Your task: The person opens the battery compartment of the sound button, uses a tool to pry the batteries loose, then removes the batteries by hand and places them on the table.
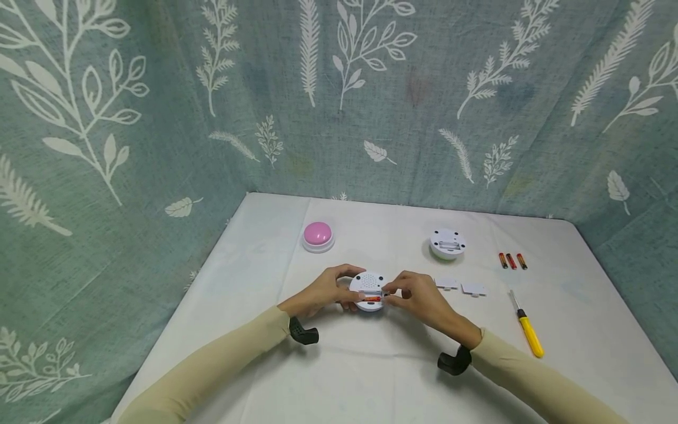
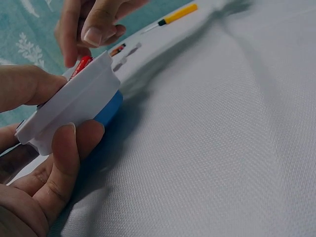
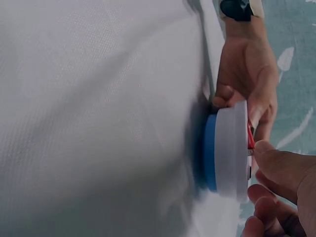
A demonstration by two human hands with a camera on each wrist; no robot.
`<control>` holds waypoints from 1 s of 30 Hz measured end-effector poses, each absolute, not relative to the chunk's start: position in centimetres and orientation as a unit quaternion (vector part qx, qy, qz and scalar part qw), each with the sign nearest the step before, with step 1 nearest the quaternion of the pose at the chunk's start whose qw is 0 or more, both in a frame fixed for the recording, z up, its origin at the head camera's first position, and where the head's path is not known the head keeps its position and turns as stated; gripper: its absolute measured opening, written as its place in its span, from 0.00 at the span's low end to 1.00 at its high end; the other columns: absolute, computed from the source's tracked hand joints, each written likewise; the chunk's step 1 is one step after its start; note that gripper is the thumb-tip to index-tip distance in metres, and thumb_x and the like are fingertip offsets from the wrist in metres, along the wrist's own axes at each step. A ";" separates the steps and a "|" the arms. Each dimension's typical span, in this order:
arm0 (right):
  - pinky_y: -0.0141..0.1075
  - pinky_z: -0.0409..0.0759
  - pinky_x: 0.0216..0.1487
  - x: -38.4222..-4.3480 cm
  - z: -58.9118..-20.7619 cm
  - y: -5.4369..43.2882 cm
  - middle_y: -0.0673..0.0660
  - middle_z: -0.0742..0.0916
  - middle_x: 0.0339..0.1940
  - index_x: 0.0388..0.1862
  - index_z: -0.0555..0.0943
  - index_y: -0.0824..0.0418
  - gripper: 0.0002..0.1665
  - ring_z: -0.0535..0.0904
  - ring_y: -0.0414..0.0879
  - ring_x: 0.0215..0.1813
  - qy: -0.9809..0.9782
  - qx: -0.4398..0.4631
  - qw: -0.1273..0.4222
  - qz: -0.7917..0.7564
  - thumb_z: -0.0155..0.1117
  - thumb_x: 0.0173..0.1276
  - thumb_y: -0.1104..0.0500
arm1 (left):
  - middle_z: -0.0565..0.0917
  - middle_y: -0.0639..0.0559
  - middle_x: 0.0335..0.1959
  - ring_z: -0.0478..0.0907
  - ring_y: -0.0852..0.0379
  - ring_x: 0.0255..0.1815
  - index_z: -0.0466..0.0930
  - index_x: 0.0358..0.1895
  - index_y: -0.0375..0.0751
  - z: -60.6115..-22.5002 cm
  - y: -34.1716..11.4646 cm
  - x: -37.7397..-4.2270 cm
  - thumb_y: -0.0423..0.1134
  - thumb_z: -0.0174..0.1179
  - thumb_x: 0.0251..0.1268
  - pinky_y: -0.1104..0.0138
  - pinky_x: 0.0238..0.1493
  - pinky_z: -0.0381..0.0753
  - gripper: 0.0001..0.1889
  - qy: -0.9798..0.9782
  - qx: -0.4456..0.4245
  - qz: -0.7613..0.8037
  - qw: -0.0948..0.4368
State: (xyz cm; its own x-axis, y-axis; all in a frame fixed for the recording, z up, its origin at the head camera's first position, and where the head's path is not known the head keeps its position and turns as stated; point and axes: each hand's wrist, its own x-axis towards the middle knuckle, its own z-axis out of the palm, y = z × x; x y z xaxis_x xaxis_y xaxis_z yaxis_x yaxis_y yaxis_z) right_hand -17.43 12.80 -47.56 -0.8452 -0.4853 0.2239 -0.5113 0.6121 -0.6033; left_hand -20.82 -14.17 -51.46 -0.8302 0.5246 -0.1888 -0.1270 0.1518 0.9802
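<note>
A round white push-button buzzer (image 1: 367,280) is turned with its perforated base and battery slot facing up; its blue button (image 2: 111,108) faces down. My left hand (image 1: 329,288) grips it by the left side, thumb over the base and fingers beneath. A red AAA battery (image 1: 372,299) lies at the slot, the left thumb on one end. From the right, my right hand (image 1: 422,298) reaches to the battery's other end, thumb and forefinger pinching there. In the right wrist view the right thumb (image 3: 276,163) covers part of the battery end.
A pink-topped buzzer (image 1: 318,234) stands at the back left. Farther right sits an upturned green one (image 1: 447,241) with its slot exposed. Two white battery covers (image 1: 473,289) lie near the right hand, with three batteries (image 1: 511,261) and a yellow-handled screwdriver (image 1: 531,337) beyond.
</note>
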 end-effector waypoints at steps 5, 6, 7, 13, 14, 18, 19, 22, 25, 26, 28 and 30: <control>0.31 0.74 0.31 -17.3 -47.8 12.2 0.45 0.85 0.36 0.42 0.93 0.53 0.09 0.76 0.41 0.32 -0.895 0.293 0.029 0.335 0.79 0.63 0.57 | 0.76 0.47 0.64 0.88 0.44 0.34 0.74 0.70 0.50 -51.4 -14.2 -20.8 0.40 0.77 0.59 0.62 0.33 0.85 0.35 0.721 0.146 0.627 0.255; 0.31 0.74 0.31 -17.3 -47.9 12.1 0.45 0.85 0.36 0.42 0.93 0.53 0.08 0.76 0.41 0.33 -0.893 0.298 0.030 0.336 0.79 0.63 0.57 | 0.76 0.47 0.64 0.88 0.44 0.34 0.73 0.70 0.50 -51.3 -14.2 -20.8 0.40 0.77 0.59 0.61 0.33 0.85 0.35 0.724 0.148 0.624 0.254; 0.31 0.74 0.31 -17.3 -47.9 12.0 0.46 0.84 0.35 0.41 0.93 0.53 0.08 0.76 0.41 0.32 -0.892 0.301 0.030 0.337 0.79 0.63 0.57 | 0.77 0.47 0.64 0.88 0.44 0.34 0.73 0.70 0.51 -51.3 -14.2 -20.8 0.41 0.77 0.59 0.61 0.33 0.85 0.35 0.726 0.150 0.622 0.254; 0.31 0.75 0.34 -17.3 -47.9 11.4 0.45 0.83 0.35 0.38 0.93 0.55 0.06 0.75 0.39 0.34 -0.885 0.307 0.025 0.350 0.79 0.63 0.58 | 0.78 0.47 0.62 0.88 0.43 0.34 0.73 0.70 0.51 -51.3 -14.2 -20.9 0.40 0.77 0.59 0.61 0.33 0.85 0.35 0.727 0.154 0.620 0.252; 0.31 0.75 0.34 -17.2 -47.8 11.4 0.45 0.82 0.35 0.38 0.93 0.55 0.05 0.75 0.39 0.34 -0.884 0.308 0.023 0.350 0.79 0.63 0.58 | 0.80 0.46 0.60 0.88 0.44 0.34 0.73 0.70 0.51 -51.3 -14.2 -20.9 0.40 0.77 0.59 0.61 0.33 0.85 0.35 0.727 0.155 0.620 0.253; 0.31 0.75 0.33 -17.3 -47.7 11.2 0.46 0.83 0.35 0.37 0.93 0.55 0.04 0.76 0.39 0.34 -0.885 0.318 0.027 0.340 0.79 0.64 0.59 | 0.85 0.43 0.51 0.88 0.45 0.33 0.73 0.71 0.50 -51.4 -14.2 -20.9 0.40 0.77 0.59 0.62 0.33 0.85 0.36 0.725 0.158 0.620 0.255; 0.31 0.75 0.32 -17.3 -47.7 11.2 0.46 0.84 0.35 0.37 0.93 0.54 0.03 0.76 0.39 0.33 -0.886 0.320 0.029 0.335 0.78 0.64 0.59 | 0.86 0.42 0.49 0.88 0.45 0.33 0.72 0.71 0.49 -51.4 -14.2 -20.9 0.40 0.77 0.60 0.62 0.33 0.85 0.36 0.724 0.158 0.620 0.256; 0.30 0.75 0.31 -17.4 -47.6 11.3 0.44 0.86 0.35 0.36 0.92 0.52 0.03 0.76 0.38 0.31 -0.889 0.324 0.039 0.320 0.79 0.64 0.58 | 0.88 0.41 0.45 0.88 0.46 0.32 0.72 0.71 0.48 -51.4 -14.2 -20.9 0.39 0.77 0.60 0.62 0.32 0.85 0.36 0.723 0.159 0.621 0.256; 0.29 0.74 0.29 -17.4 -47.3 11.5 0.41 0.88 0.34 0.35 0.92 0.50 0.03 0.75 0.37 0.29 -0.892 0.319 0.045 0.317 0.79 0.63 0.57 | 0.88 0.41 0.44 0.87 0.46 0.31 0.72 0.71 0.48 -51.4 -14.2 -20.9 0.39 0.77 0.60 0.63 0.32 0.84 0.36 0.725 0.157 0.620 0.256; 0.29 0.73 0.28 -17.4 -47.2 11.6 0.41 0.88 0.33 0.35 0.92 0.50 0.03 0.75 0.37 0.28 -0.892 0.316 0.047 0.318 0.80 0.63 0.57 | 0.88 0.41 0.44 0.87 0.47 0.31 0.72 0.71 0.49 -51.4 -14.2 -20.9 0.39 0.77 0.59 0.63 0.32 0.84 0.36 0.726 0.156 0.619 0.256; 0.29 0.71 0.26 -17.4 -47.0 12.0 0.40 0.88 0.33 0.35 0.92 0.50 0.04 0.73 0.36 0.26 -0.893 0.311 0.051 0.322 0.80 0.62 0.57 | 0.87 0.42 0.46 0.87 0.47 0.31 0.72 0.71 0.48 -51.3 -14.2 -20.9 0.39 0.77 0.59 0.62 0.32 0.85 0.36 0.728 0.156 0.617 0.254; 0.29 0.69 0.24 -17.4 -46.8 12.4 0.40 0.88 0.31 0.36 0.92 0.50 0.05 0.71 0.36 0.24 -0.892 0.306 0.057 0.329 0.81 0.61 0.59 | 0.85 0.43 0.50 0.87 0.46 0.32 0.73 0.71 0.47 -51.2 -14.2 -20.9 0.39 0.77 0.60 0.62 0.32 0.85 0.35 0.729 0.156 0.617 0.252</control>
